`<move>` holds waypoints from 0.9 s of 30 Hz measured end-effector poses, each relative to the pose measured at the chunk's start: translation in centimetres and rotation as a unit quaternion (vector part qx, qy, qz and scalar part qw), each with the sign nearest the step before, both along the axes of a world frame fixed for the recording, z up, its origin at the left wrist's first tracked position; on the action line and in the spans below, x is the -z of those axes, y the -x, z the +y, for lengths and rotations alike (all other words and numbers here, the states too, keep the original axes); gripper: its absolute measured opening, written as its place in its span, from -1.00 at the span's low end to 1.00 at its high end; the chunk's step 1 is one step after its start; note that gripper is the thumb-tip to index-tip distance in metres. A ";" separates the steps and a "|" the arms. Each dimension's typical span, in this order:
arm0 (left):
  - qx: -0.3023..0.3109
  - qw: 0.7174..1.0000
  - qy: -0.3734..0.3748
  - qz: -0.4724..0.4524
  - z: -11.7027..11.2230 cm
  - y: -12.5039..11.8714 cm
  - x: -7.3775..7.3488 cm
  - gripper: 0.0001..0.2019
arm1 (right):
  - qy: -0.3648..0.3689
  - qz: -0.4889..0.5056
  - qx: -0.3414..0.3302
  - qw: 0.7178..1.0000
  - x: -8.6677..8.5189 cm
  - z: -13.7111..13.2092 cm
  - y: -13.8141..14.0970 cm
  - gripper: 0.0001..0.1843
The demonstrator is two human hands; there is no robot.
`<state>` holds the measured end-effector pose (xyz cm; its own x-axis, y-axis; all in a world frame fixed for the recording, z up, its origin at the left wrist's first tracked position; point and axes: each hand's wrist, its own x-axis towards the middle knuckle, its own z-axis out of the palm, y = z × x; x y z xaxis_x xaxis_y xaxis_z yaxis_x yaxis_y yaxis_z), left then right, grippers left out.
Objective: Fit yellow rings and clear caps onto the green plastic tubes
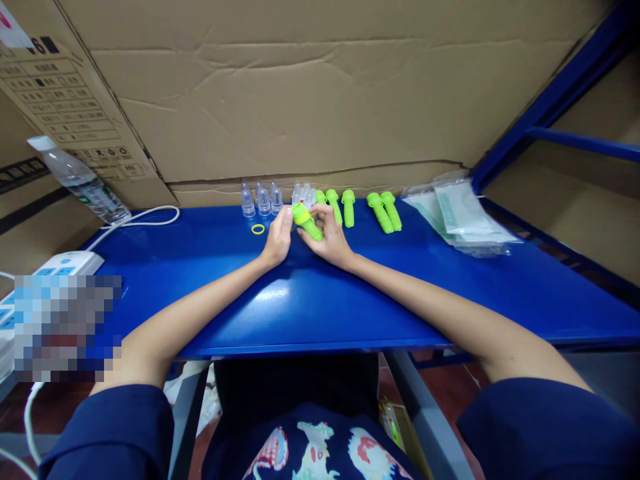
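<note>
My right hand (331, 239) is wrapped round a lime green flashlight-shaped part (307, 221), tilted with its wide head up to the left. My left hand (278, 238) has its fingertips pinched at that head, where a yellow ring sits. A loose yellow ring (258, 229) lies on the blue table (210, 267) just left of my left hand. Behind my hands stand several small clear caps (261, 199). Several more green parts (383, 211) lie in a row to the right of them.
Clear plastic bags (463, 217) lie at the back right. A water bottle (80, 180) leans at the back left, with a white cable (145, 219) and a power strip (63, 263) nearby. A cardboard wall (320, 93) backs the table. Blue shelf rails (565, 93) stand right.
</note>
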<state>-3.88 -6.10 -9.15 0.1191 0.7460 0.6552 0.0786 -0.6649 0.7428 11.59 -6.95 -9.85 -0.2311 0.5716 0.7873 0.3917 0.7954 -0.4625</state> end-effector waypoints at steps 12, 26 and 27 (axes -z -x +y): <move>0.030 0.999 -0.005 0.041 0.0 0.1 -0.1 -0.46 | -0.006 -0.028 0.015 0.999 -0.4 -0.1 -0.1 -0.57; 0.028 0.996 -0.019 0.084 -0.4 -0.2 -0.1 -0.47 | 0.043 -0.017 0.017 0.999 -0.2 0.1 -0.1 -0.47; 0.030 0.996 -0.021 0.086 -0.4 -0.2 -0.1 -0.47 | 0.046 -0.013 0.012 0.999 -0.2 0.1 -0.1 -0.47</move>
